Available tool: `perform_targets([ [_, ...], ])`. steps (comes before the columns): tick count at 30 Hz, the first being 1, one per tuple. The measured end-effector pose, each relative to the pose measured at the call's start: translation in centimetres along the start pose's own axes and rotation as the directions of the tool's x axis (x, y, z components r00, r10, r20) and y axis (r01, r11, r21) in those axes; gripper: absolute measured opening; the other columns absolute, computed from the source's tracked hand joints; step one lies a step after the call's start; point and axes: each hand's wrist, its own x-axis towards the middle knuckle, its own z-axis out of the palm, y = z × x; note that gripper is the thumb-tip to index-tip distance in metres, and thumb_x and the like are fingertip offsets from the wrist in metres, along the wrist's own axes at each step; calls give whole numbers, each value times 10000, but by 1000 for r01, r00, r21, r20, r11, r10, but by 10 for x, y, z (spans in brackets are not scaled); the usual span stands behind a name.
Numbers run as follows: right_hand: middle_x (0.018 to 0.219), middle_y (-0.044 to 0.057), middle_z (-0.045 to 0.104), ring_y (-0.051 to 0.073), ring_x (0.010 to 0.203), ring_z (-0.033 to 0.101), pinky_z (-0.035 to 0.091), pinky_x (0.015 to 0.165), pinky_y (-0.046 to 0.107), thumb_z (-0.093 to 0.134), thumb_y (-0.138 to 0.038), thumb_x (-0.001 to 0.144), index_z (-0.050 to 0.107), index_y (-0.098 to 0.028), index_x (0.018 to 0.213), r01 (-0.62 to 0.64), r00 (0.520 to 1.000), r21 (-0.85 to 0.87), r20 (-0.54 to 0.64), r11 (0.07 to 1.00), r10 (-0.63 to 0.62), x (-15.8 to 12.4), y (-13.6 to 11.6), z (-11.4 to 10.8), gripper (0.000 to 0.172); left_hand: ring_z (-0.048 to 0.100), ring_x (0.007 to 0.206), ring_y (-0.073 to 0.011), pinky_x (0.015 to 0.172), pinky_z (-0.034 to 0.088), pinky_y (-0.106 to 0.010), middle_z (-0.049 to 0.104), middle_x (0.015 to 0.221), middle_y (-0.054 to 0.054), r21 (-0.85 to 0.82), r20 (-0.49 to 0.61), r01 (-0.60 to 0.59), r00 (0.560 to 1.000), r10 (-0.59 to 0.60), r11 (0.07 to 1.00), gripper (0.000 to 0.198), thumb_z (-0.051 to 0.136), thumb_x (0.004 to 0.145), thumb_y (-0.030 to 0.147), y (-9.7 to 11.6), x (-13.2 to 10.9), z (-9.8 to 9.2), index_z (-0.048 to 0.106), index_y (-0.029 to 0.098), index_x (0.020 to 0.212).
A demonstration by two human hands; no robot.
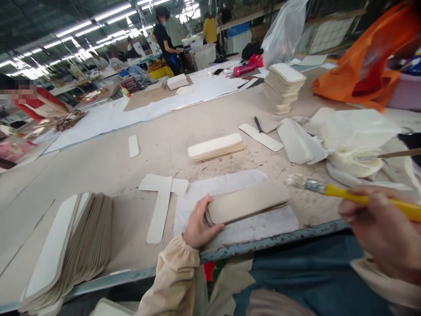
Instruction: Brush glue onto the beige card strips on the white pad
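Observation:
My left hand [201,224] grips the left end of a small stack of beige boards [248,202] with rounded corners, thumb at the front edge and fingers behind. The stack rests on a white sheet [187,210] by the table's front edge. In my right hand [384,228] is a paintbrush [348,193] with a yellow handle, its whitish bristles pointing left, just off the right end of the boards. To the right stands a bowl of cream-coloured paste [357,162], with a brown stick in it, partly covered by pale scraps.
A tall leaning stack of boards [82,237] stands at the left front edge. Behind the sheet lies a smaller board stack [215,147]; a high one [284,87] is farther back. Crossed strips [161,206] lie left of the sheet. An orange bag [358,61] is at right. People work beyond.

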Motion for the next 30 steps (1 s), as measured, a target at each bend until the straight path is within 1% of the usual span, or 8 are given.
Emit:
perform_targets([
  [2,607,49,574,166,537,533,384,417,280,642,-473,814,659,-259,894,-161,984,208,114,965,139,-21,-13,45,229,463,1277,-312,1083,370,-515,509,1329,-150,-11,-3,-10,1000,10,1000,925,772,678,305,-2,0,1,265,185,1443],
  [5,580,13,573,128,474,484,385,399,245,603,-460,854,628,-215,909,-251,934,268,321,930,160,-44,-21,99,251,469,1268,-308,1077,376,-513,512,1312,-143,-30,-6,-17,1000,17,999,975,763,690,310,-4,0,2,192,195,1471],
  [8,593,-1,572,118,470,479,403,423,241,558,-496,875,601,-193,912,-318,875,212,442,924,200,-59,-19,133,309,481,1249,-307,1067,384,-512,513,1307,-141,-47,-7,-18,1000,18,999,997,758,691,311,-4,0,3,161,201,1483],
  [11,597,-9,566,118,477,476,403,448,244,546,-506,880,586,-193,897,-324,844,172,497,930,202,-67,-13,152,316,498,1224,-297,1055,398,-501,515,1302,-137,-69,-17,-27,1000,26,997,1024,766,681,309,-4,-1,4,145,207,1489],
  [17,608,-15,571,122,496,491,401,476,244,529,-486,899,583,-205,908,-281,826,96,530,955,190,-72,-6,162,287,506,1213,-301,1038,414,-507,515,1296,-140,-68,-16,-27,1000,26,997,1034,767,684,333,-5,-1,4,136,212,1493],
  [21,602,-18,571,123,494,494,401,482,246,520,-479,908,585,-211,902,-242,839,48,512,969,184,-69,-4,159,275,507,1212,-298,1041,413,-507,514,1292,-139,-63,-16,-40,999,39,997,1029,764,689,337,-6,-1,4,133,211,1492],
  [25,594,-10,573,133,501,505,404,485,255,523,-486,903,586,-208,886,-234,867,20,456,972,199,-63,-1,150,286,506,1215,-295,1048,409,-496,521,1285,-132,-50,-13,-19,1000,18,999,1030,767,684,309,-6,-1,4,137,209,1492],
  [30,576,-1,570,146,483,498,406,472,272,530,-514,887,595,-200,890,-213,915,-34,344,976,212,-48,8,127,321,500,1236,-303,1054,404,-502,522,1289,-127,-6,-6,-18,1000,18,1000,995,746,703,303,-5,-1,5,142,217,1489],
])
